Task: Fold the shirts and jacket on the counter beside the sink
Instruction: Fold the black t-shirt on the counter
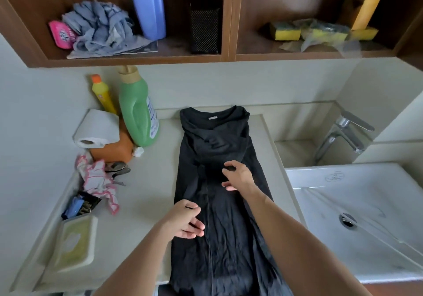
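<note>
Head view: I look down at a black shirt [219, 204] laid on the pale counter [148, 192], just left of the sink [366, 215].
Shirt cloth: soft, matt and creased, with both sides folded in so it makes one long narrow strip.
Shirt direction: its long axis runs from me to the wall, with the collar and its small label at the far end; the hem hangs over the near counter edge.
My left hand [186, 220]: it rests at the strip's left edge, fingers loosely spread and slack; I cannot tell if they pinch any cloth.
My right hand [238, 178]: it lies on the middle of the shirt, fingers curled, thumb and forefinger pinching a small tuck of fabric.
Sink: white, glossy and rectangular, with a chrome tap [343, 135] behind it.
Left of the shirt: a green plastic bottle [137, 112], a yellow bottle [103, 94], a paper roll [96, 128] and a crumpled pink-edged cloth [98, 181].
Above: a wooden shelf [226, 21] with yellow sponges [288, 31].
</note>
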`<state>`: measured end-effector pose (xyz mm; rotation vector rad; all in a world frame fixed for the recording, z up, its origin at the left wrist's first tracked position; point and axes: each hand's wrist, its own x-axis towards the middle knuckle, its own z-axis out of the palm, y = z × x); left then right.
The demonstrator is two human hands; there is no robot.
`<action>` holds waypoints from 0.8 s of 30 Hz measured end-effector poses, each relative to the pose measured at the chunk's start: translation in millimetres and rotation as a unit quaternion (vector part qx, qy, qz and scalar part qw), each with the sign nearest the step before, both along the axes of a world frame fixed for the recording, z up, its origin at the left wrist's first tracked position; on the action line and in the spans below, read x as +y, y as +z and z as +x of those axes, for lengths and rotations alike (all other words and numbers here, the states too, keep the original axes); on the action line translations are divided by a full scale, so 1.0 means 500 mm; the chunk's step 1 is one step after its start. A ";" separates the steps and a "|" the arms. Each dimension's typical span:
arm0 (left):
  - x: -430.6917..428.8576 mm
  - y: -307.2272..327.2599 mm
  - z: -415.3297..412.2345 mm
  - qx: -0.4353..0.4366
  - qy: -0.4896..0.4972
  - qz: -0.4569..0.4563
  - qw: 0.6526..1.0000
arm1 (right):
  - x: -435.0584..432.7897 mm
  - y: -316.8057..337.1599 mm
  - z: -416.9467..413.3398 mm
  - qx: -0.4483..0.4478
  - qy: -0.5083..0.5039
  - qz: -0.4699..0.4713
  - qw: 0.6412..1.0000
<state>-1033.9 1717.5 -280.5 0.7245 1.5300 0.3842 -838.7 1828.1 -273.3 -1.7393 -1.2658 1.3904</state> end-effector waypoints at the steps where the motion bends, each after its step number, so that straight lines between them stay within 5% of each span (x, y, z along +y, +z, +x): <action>1: 0.009 -0.001 -0.004 0.004 -0.013 -0.012 1.000 | 0.014 -0.006 -0.007 0.019 -0.021 -0.003 1.000; 7: 0.086 0.006 -0.025 0.035 -0.078 -0.094 0.992 | 0.105 0.024 0.013 0.032 -0.107 0.099 0.989; 10: 0.130 0.022 -0.032 0.075 -0.146 -0.140 0.976 | 0.138 0.046 0.061 -0.062 -0.076 0.153 0.983; 12: 0.159 0.035 -0.035 0.110 -0.207 -0.144 0.961 | 0.144 0.029 0.093 -0.126 -0.030 0.082 0.988; 14: 0.200 0.046 -0.036 0.117 -0.210 -0.091 0.966 | 0.149 0.009 0.114 -0.117 -0.032 0.001 0.993; 17: 0.273 0.059 -0.035 0.098 -0.086 0.082 0.988 | 0.178 -0.005 0.125 -0.127 -0.083 0.030 0.988; 20: 0.333 0.060 -0.028 0.055 -0.010 0.226 0.973 | 0.216 -0.009 0.108 -0.152 -0.072 0.053 0.984; 24: 0.381 0.031 -0.014 0.111 -0.129 0.362 0.916 | 0.266 -0.021 0.071 -0.179 -0.038 0.091 0.979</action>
